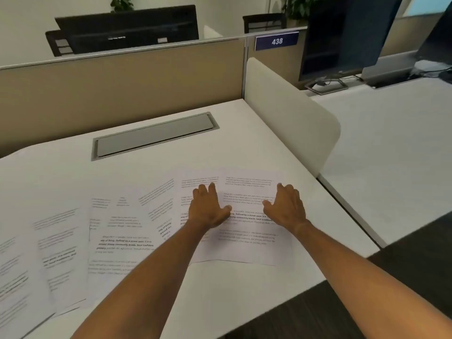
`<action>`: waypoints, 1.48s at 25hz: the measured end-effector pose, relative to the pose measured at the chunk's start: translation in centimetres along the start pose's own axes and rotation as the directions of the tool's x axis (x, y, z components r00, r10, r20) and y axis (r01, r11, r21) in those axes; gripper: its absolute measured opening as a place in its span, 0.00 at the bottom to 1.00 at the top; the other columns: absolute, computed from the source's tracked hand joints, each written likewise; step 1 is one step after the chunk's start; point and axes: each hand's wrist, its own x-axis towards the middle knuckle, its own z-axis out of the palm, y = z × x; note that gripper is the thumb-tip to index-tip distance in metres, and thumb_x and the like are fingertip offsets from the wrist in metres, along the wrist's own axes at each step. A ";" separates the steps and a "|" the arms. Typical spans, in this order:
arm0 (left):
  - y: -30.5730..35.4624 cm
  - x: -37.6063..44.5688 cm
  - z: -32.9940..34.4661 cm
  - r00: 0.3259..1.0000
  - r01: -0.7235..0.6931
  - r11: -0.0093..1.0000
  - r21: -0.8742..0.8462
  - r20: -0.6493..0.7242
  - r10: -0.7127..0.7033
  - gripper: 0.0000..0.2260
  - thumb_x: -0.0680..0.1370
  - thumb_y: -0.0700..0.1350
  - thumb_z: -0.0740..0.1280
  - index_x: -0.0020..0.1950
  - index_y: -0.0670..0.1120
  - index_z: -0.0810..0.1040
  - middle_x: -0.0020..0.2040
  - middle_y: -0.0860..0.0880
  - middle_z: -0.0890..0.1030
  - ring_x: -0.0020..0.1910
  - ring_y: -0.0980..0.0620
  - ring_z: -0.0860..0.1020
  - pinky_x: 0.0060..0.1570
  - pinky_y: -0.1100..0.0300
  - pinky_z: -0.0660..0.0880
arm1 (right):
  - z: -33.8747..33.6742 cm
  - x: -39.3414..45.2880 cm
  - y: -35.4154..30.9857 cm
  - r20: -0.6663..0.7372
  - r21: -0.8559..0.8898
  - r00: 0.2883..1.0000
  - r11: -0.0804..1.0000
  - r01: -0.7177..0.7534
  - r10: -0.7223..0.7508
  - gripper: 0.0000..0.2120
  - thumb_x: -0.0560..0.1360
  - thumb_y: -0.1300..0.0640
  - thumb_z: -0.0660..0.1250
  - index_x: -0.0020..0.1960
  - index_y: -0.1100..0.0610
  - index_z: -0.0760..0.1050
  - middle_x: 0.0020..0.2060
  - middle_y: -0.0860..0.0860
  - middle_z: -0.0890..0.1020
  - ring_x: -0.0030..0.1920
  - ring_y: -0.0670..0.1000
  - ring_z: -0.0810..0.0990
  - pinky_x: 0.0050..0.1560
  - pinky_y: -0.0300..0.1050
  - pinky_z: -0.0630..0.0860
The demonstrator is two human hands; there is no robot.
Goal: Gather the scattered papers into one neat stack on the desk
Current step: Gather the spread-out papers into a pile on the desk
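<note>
Several printed white sheets lie scattered across the white desk (137,167). The rightmost sheet (247,250) overlaps another sheet (190,187) just to its left. My left hand (209,207) rests flat on these two, fingers together and thumb out. My right hand (286,206) lies palm down on the rightmost sheet's right half, fingers spread. Neither hand grips paper. Further left, a fan of overlapping sheets (119,231) spreads to the desk's left edge, with more pages (22,277) at the far left.
A grey cable flap (154,135) is set into the desk behind the papers. A tan partition (117,84) walls the back, and a white rounded divider (291,113) stands along the right side. A neighbouring desk with monitors (342,37) lies to the right.
</note>
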 end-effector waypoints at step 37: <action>-4.6 0.1 -3.2 0.844 0.398 0.429 -0.811 0.141 -0.518 0.06 0.72 0.38 0.76 0.42 0.37 0.81 0.46 0.42 0.84 0.43 0.45 0.84 0.34 0.58 0.80 | -2.6 4.5 0.6 0.444 0.763 0.895 0.505 -0.405 0.046 0.08 0.69 0.71 0.74 0.43 0.65 0.75 0.41 0.60 0.85 0.33 0.51 0.86 0.29 0.41 0.80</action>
